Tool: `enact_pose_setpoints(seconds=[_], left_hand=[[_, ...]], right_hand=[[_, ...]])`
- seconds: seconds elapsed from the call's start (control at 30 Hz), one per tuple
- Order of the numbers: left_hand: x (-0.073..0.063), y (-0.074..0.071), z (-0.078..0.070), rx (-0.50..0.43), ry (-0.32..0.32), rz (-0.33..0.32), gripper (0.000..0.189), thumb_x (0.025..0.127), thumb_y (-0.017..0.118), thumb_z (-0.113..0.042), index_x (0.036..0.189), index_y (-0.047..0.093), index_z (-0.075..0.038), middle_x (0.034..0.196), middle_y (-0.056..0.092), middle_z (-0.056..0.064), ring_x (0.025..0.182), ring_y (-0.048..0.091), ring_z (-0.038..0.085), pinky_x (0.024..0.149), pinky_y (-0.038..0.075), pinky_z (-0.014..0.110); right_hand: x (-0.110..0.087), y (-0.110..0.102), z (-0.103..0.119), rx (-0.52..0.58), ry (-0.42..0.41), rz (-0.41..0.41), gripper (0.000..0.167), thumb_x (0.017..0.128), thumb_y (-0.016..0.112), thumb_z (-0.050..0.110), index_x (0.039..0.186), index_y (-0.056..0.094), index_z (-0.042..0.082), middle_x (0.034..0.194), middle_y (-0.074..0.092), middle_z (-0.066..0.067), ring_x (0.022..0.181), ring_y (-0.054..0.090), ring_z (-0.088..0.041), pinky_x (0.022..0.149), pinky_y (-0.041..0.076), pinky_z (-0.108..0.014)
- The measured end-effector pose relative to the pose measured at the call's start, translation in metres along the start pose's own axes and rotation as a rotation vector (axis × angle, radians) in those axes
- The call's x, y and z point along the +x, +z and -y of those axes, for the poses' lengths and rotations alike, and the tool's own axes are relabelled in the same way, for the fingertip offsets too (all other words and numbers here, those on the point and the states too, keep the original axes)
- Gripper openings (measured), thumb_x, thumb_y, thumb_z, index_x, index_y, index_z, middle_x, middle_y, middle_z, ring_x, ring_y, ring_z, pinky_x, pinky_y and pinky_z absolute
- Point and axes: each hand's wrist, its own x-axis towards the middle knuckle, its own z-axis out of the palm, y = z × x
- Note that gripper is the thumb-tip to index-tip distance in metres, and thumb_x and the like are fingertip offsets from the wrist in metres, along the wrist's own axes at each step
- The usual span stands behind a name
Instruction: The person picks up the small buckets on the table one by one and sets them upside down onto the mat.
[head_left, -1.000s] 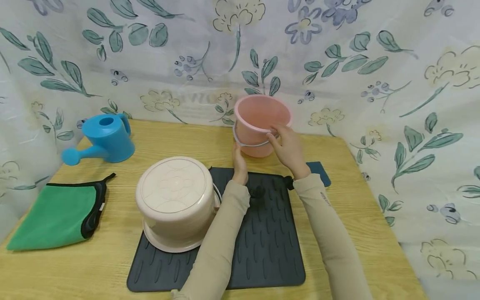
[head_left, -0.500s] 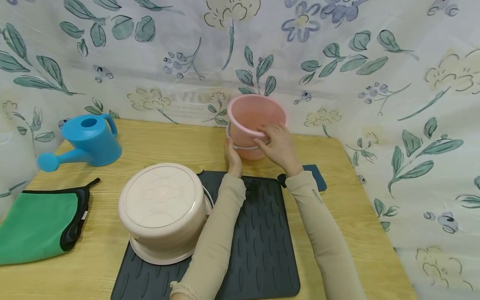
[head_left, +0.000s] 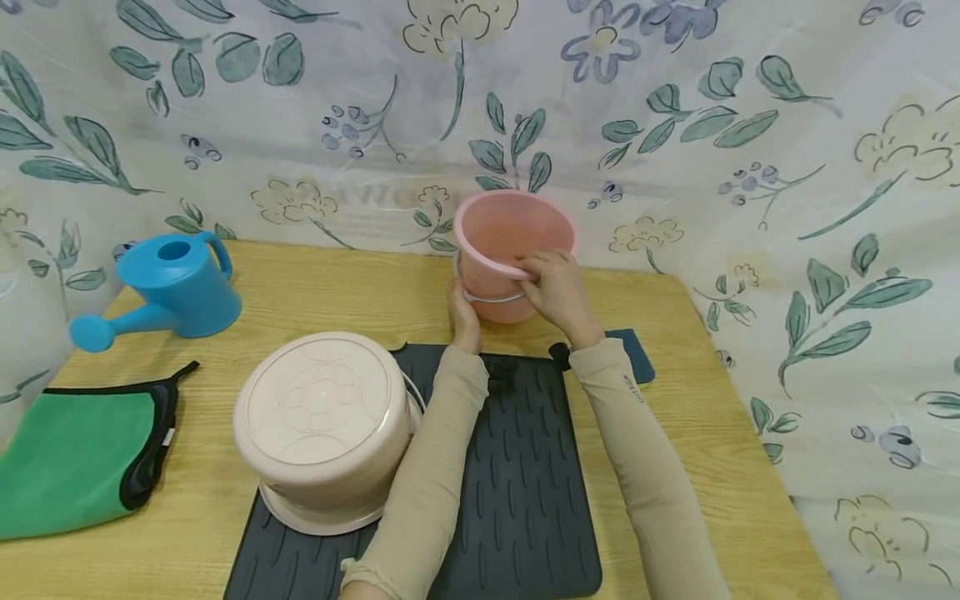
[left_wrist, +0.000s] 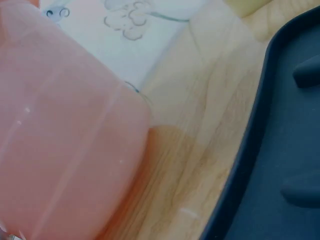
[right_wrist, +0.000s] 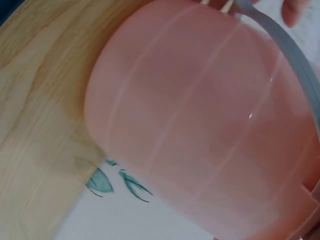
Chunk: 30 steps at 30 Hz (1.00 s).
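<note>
Where the wooden counter [head_left: 337,283] meets the flowered backdrop cloth [head_left: 675,125], a pink bucket [head_left: 510,242] stands upright, mouth up, just beyond the far edge of the dark ribbed mat [head_left: 517,483]. The right hand [head_left: 555,287] is at the near rim, its fingers [head_left: 536,265] curled over the rim's edge and gripping it. The left hand [head_left: 463,312] lies against the bucket's lower left wall; the head view shows only its back, so whether its fingers grip cannot be told. A pale grey bail handle [head_left: 487,297] hangs down around the bucket's near side, between the two hands; the right wrist view shows the same grey band [right_wrist: 295,55] crossing the pink wall [right_wrist: 200,125]. On the mat's left part a cream basin [head_left: 322,425] rests upside down. A blue watering can [head_left: 168,287] stands at far left, a green cloth [head_left: 67,458] lies near it, and a dark blue pad [head_left: 633,354] shows behind the right sleeve [head_left: 637,467].
</note>
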Motion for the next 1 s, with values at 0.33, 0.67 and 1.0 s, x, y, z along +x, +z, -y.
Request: enact_pose_setpoints(seconds=[0.33, 0.67, 1.0], left_hand=[[-0.041, 0.017, -0.040, -0.258, -0.112, 0.091, 0.048, 0.107, 0.022, -0.035, 0.145, 0.039, -0.011, 0.142, 0.046, 0.006, 0.130, 0.044, 0.018, 0.110, 0.036, 0.033], [-0.045, 0.028, -0.046, -0.534, -0.136, 0.110, 0.049, 0.106, 0.022, -0.043, 0.134, 0.051, -0.015, 0.124, 0.052, -0.003, 0.119, 0.048, 0.014, 0.110, 0.036, 0.031], [-0.054, 0.019, -0.057, -0.724, -0.397, 0.221, 0.069, 0.096, 0.015, -0.067, 0.146, 0.039, -0.026, 0.142, 0.044, -0.003, 0.132, 0.040, 0.016, 0.116, 0.027, 0.035]], right_hand=[[-0.001, -0.030, 0.016, 0.076, -0.037, -0.100, 0.017, 0.086, 0.073, 0.012, 0.101, 0.076, 0.004, 0.110, 0.073, -0.009, 0.104, 0.065, -0.031, 0.103, 0.039, -0.047], [-0.006, -0.057, 0.023, 0.192, -0.062, -0.209, 0.016, 0.085, 0.073, 0.008, 0.099, 0.076, 0.002, 0.101, 0.075, -0.014, 0.089, 0.065, -0.031, 0.092, 0.042, -0.045], [-0.009, -0.074, 0.032, 0.299, -0.087, -0.270, 0.012, 0.084, 0.073, 0.004, 0.096, 0.076, 0.001, 0.091, 0.074, -0.016, 0.063, 0.055, -0.021, 0.065, 0.039, -0.026]])
